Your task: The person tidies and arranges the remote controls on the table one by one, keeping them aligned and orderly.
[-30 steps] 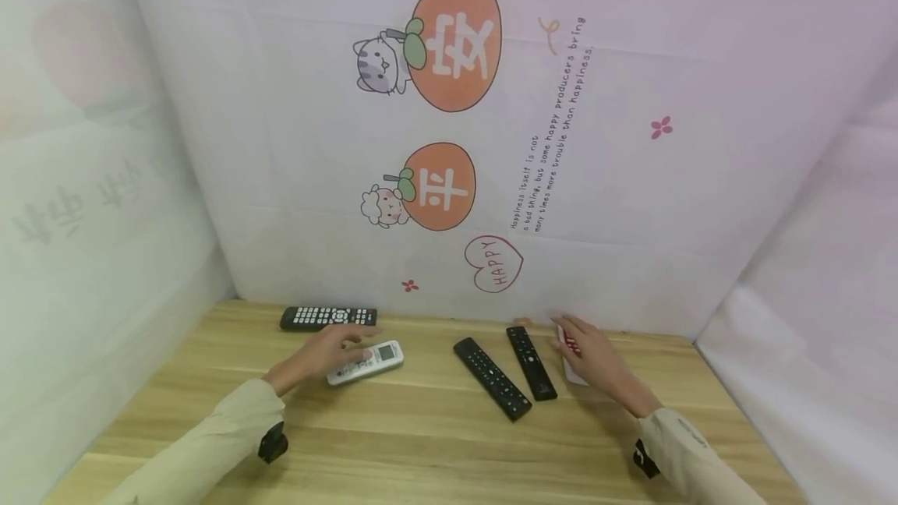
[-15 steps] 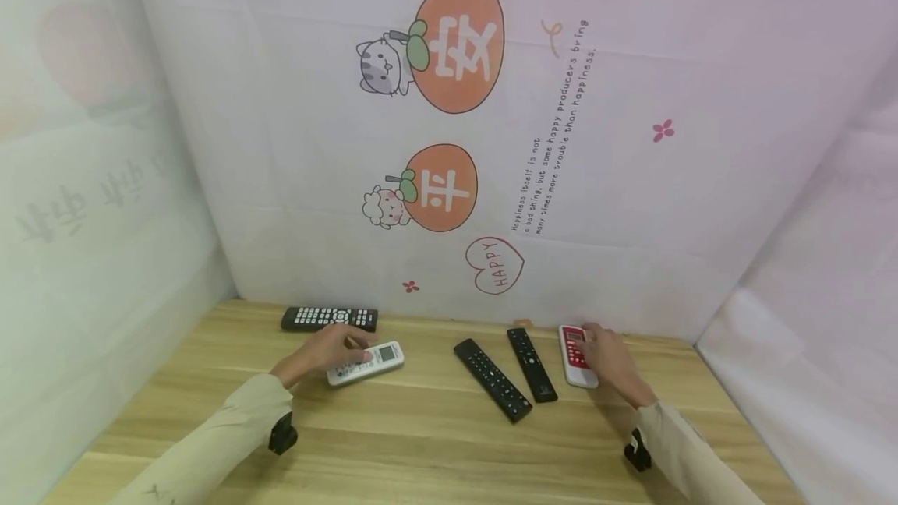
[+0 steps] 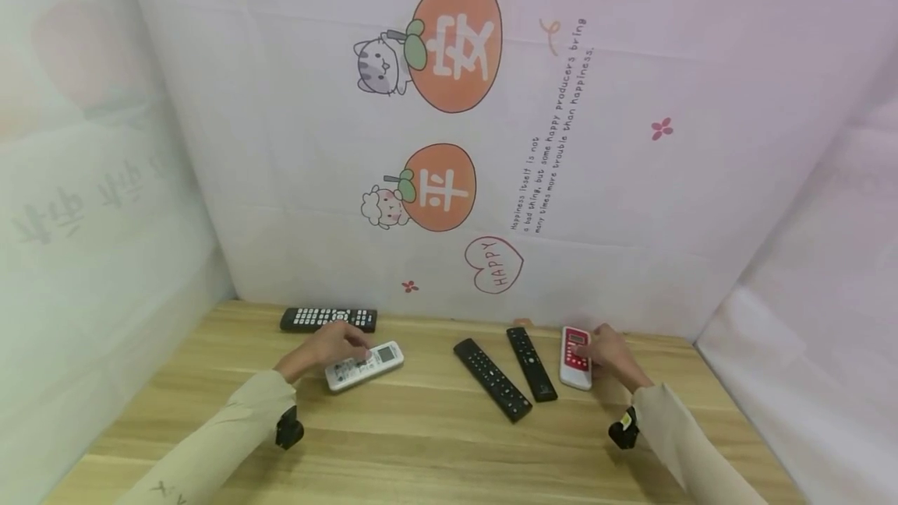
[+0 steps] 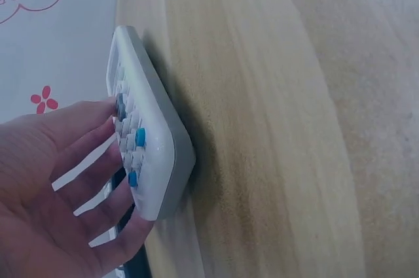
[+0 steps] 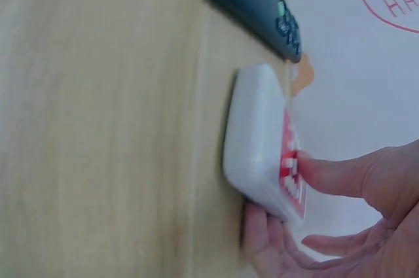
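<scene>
In the head view a white remote control with a small grey screen lies at left centre of the wooden table. My left hand grips it: the left wrist view has the thumb on its buttons and the other fingers along its far side. At the right is a white remote control with a red face, held by my right hand. Seen from the right wrist, the right thumb presses on the red face and the fingers curl at its side edge, partly beneath the remote.
Two black remotes lie between the hands, a longer slanted one and a narrower one. Behind the left hand, another black remote with white buttons lies along the printed cloth wall. White cloth walls also stand on both sides.
The right hand has drawn to the right, uncovering the red-faced remote, and its thumb now lies on the face. That remote has turned slightly. The left hand's remote has shifted a little toward the front.
</scene>
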Motion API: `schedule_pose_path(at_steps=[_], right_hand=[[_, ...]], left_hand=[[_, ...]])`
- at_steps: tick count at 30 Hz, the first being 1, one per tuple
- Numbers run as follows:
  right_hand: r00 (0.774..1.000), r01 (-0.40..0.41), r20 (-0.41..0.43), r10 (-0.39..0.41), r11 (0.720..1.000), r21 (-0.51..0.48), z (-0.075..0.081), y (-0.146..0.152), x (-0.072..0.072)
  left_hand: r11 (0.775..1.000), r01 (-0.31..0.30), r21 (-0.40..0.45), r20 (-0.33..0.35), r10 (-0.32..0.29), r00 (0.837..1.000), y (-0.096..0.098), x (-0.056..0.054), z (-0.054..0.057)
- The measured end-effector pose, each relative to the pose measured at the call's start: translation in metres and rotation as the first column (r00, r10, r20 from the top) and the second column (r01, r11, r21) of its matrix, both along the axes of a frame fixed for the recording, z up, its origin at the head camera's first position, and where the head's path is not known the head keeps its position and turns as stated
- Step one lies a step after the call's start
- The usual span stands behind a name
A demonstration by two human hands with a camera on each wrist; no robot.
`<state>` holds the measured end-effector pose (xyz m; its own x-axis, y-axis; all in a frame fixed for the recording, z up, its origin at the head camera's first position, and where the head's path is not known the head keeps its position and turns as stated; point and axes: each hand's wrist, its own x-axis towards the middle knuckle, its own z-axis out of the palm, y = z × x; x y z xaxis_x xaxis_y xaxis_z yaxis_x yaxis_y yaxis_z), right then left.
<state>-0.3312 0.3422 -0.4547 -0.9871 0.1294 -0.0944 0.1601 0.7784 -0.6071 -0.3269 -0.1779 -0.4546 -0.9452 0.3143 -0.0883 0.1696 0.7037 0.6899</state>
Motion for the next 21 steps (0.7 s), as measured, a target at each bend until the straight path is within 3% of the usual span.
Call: schedule_pose_path(at_steps=[6,12,16,21], right_hand=[[0.999,0.014,0.036,-0.012,0.999,-0.046,0.0082,-0.0033,0.0001],[0.996,0.031,0.091,-0.019,0.99,-0.138,0.0097,-0.0018,0.0025],[0.991,0.055,0.129,-0.023,0.966,-0.253,0.0076,0.0007,0.0038],[0.986,0.107,0.16,-0.047,0.914,-0.392,0.0066,0.0015,0.0023]], left_hand=[[0.999,0.027,-0.02,0.002,-0.027,1.0,-0.0039,-0.0079,-0.0013],[0.998,0.022,-0.066,0.019,-0.021,1.0,-0.0042,-0.0056,0.0008],[0.995,0.036,-0.089,0.026,-0.033,0.999,-0.0025,-0.0037,0.0022],[0.992,0.055,-0.11,0.008,-0.054,0.998,-0.0013,-0.0036,0.0027]])
